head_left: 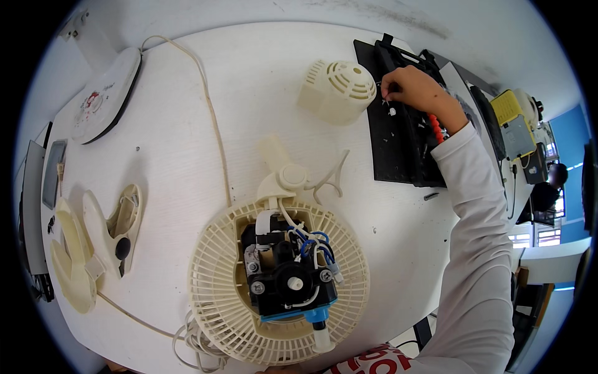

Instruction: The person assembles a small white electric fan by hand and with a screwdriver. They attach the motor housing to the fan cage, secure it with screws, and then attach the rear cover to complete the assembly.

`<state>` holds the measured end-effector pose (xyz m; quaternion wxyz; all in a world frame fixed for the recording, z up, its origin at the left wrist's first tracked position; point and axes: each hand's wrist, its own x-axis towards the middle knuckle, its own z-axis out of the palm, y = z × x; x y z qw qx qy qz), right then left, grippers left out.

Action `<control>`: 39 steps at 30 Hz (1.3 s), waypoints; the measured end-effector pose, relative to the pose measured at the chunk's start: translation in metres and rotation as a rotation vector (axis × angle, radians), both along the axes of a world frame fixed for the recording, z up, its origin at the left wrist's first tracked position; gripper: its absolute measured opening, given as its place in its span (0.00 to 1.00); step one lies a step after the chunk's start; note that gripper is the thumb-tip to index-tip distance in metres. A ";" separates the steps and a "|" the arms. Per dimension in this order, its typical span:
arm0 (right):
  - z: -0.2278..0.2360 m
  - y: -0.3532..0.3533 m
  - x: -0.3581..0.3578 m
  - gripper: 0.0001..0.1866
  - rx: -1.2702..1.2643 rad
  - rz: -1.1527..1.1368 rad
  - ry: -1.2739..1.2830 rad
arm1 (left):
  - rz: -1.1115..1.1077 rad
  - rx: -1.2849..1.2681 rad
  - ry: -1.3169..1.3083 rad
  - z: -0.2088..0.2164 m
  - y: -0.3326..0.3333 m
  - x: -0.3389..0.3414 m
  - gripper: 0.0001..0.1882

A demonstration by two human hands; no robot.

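Note:
My right hand (pixel 411 88) reaches to the far right, its fingertips pinched together low over a black mat (pixel 387 149) beside an open black tool case (pixel 418 146). Whatever sits between those fingers is too small to make out. A small white piece (pixel 392 112) lies just below them. Only a sliver of my left hand (pixel 281 370) shows at the bottom edge, fingers hidden. In front of me a cream fan (pixel 205 262) lies grille down, with its black motor (pixel 293 262), blue and white wires bared. Left of my right hand stands the cream motor cover (pixel 339 93).
Cream fan stand parts (pixel 78 268) and a slotted housing piece (pixel 128 218) lie at the left. A round white base (pixel 109 96) rests at the far left. A power cord (pixel 215 124) crosses the table. Orange-red bits (pixel 435 128) sit in the case.

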<state>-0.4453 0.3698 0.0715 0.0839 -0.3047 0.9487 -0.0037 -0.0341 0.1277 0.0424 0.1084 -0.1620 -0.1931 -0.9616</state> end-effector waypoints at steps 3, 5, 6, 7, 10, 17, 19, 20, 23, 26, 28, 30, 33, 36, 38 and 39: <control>-0.003 0.004 0.001 0.04 -0.108 0.038 0.103 | -0.004 0.002 0.003 -0.001 0.000 0.000 0.11; 0.000 0.003 0.001 0.04 -0.212 0.028 0.035 | -0.002 -0.004 -0.008 0.000 0.000 -0.001 0.11; 0.001 0.003 0.001 0.04 -0.264 0.023 0.001 | 0.001 -0.011 -0.022 0.001 0.000 -0.002 0.11; 0.001 0.004 0.001 0.04 -0.260 0.009 -0.024 | 0.001 -0.018 -0.035 0.002 0.000 -0.002 0.11; 0.002 0.005 0.002 0.05 -0.259 -0.026 -0.078 | 0.002 -0.021 -0.056 0.004 0.001 -0.001 0.11; -0.006 0.007 -0.003 0.06 -0.298 -0.025 -0.055 | -0.001 -0.032 -0.060 0.003 0.001 -0.001 0.11; -0.007 0.006 -0.003 0.06 -0.277 -0.023 -0.015 | -0.001 -0.035 -0.061 0.002 0.001 0.000 0.11; -0.006 0.003 -0.001 0.06 -0.253 -0.031 0.002 | -0.005 -0.035 -0.061 0.002 0.000 0.000 0.11; -0.005 0.003 -0.003 0.06 -0.219 -0.032 0.045 | -0.014 -0.030 -0.062 0.002 0.000 0.000 0.11; -0.003 0.007 -0.001 0.06 -0.177 0.013 0.120 | -0.011 -0.024 -0.064 0.002 0.000 0.000 0.11; -0.004 0.007 0.005 0.06 -0.106 0.063 0.215 | -0.011 -0.025 -0.066 0.001 0.000 0.000 0.11; -0.009 0.003 0.010 0.06 0.001 0.122 0.343 | -0.009 -0.029 -0.072 0.002 0.000 0.000 0.11; -0.013 -0.006 0.008 0.05 0.113 0.055 0.360 | -0.010 -0.038 -0.083 0.003 0.000 0.001 0.11; -0.012 -0.010 0.001 0.06 0.209 0.031 0.325 | -0.005 -0.037 -0.093 0.004 0.000 0.002 0.11; -0.011 -0.008 -0.001 0.06 0.130 0.024 0.293 | 0.000 -0.034 -0.090 0.003 0.000 0.002 0.11; -0.011 -0.007 -0.003 0.06 0.091 0.020 0.277 | 0.001 -0.035 -0.084 0.003 0.000 0.002 0.11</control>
